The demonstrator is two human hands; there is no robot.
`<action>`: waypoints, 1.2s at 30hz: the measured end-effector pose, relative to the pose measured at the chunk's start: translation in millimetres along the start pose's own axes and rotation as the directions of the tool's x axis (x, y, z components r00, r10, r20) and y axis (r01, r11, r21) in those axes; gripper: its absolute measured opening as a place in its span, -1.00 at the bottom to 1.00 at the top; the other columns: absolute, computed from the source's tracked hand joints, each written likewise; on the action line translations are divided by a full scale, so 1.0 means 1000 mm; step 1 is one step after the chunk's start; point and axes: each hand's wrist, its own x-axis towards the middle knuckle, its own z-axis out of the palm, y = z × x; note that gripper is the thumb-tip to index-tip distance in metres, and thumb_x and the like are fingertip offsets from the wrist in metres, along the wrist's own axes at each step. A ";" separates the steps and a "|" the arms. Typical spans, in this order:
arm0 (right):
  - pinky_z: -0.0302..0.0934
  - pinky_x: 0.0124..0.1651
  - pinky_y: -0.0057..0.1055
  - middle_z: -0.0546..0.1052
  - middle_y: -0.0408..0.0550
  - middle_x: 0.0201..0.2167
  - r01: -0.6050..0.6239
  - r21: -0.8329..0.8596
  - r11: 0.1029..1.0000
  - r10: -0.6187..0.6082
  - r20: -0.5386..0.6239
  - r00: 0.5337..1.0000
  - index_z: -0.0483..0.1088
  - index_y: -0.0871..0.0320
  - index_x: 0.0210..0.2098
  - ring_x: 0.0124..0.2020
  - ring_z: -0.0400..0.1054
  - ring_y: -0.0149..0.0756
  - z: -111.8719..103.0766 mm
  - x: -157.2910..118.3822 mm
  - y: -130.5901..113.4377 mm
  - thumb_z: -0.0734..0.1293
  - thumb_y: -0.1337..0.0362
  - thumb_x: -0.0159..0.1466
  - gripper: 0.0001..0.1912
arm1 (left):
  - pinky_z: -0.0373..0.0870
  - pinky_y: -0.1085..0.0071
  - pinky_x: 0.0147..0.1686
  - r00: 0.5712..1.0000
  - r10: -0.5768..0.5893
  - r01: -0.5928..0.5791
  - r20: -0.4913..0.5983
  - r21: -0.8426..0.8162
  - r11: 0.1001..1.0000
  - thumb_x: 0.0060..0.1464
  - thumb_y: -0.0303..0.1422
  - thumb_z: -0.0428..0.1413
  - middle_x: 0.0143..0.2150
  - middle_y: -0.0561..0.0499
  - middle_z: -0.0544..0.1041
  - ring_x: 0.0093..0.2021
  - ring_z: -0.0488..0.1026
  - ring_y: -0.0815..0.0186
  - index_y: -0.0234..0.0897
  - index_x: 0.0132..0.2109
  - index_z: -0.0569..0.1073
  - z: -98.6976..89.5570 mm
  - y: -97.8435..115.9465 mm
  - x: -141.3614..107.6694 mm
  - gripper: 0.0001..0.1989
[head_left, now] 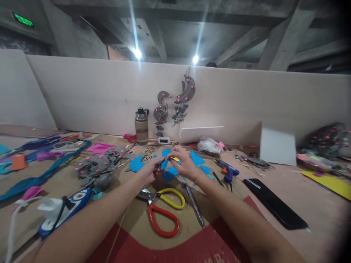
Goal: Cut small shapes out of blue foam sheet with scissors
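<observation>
Forearms (101, 213) nearest | scissors (151, 197) between them | left hand (151, 171), right hand (183, 160): grip narrow, both pinching blue piece (165, 163)

- Left forearm (101, 212): bare along all its visible length, smooth in outline, broad near the bottom edge and tapering to a slim, bare wrist.
- Right forearm (230, 204): also bare, with the same long taper, thickest toward the lower right.
- Left hand (149, 171): ungloved; its fingertips are too small and blurred to describe.
- Right hand (184, 162): ungloved, with slender fingers and rounded knuckles.
</observation>
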 end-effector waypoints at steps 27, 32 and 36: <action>0.20 -0.12 -0.31 0.52 -0.03 -0.30 -0.384 -0.050 0.922 0.382 -0.034 0.923 0.46 0.20 -0.24 -0.25 0.33 -0.28 0.028 -0.014 0.048 0.27 0.31 0.21 -0.83 | -0.09 0.58 -0.72 0.785 0.508 -0.559 -0.355 -0.052 0.828 0.06 -0.32 0.23 -0.66 0.23 0.20 -0.71 0.11 0.55 -0.24 -0.46 0.16 -0.020 0.024 0.015 -0.64; 0.16 0.03 -0.23 0.51 0.04 -0.15 -0.297 -0.166 0.940 0.317 0.104 0.943 0.41 0.22 0.01 -0.09 0.31 -0.18 0.038 -0.004 0.039 0.40 0.28 0.16 -0.58 | -0.07 0.58 -0.72 0.771 0.507 -0.565 -0.386 -0.047 0.824 0.08 -0.31 0.22 -0.67 0.24 0.18 -0.71 0.11 0.55 -0.24 -0.47 0.15 -0.022 0.025 0.017 -0.64; 0.08 0.13 -0.13 0.45 0.16 0.02 -0.257 -0.257 0.932 0.304 0.164 0.939 0.39 0.19 0.11 0.05 0.24 -0.05 0.055 0.014 0.037 0.42 0.30 0.15 -0.48 | -0.07 0.58 -0.72 0.772 0.507 -0.564 -0.383 -0.045 0.825 0.05 -0.29 0.24 -0.67 0.24 0.17 -0.72 0.11 0.55 -0.23 -0.46 0.15 -0.023 0.025 0.018 -0.62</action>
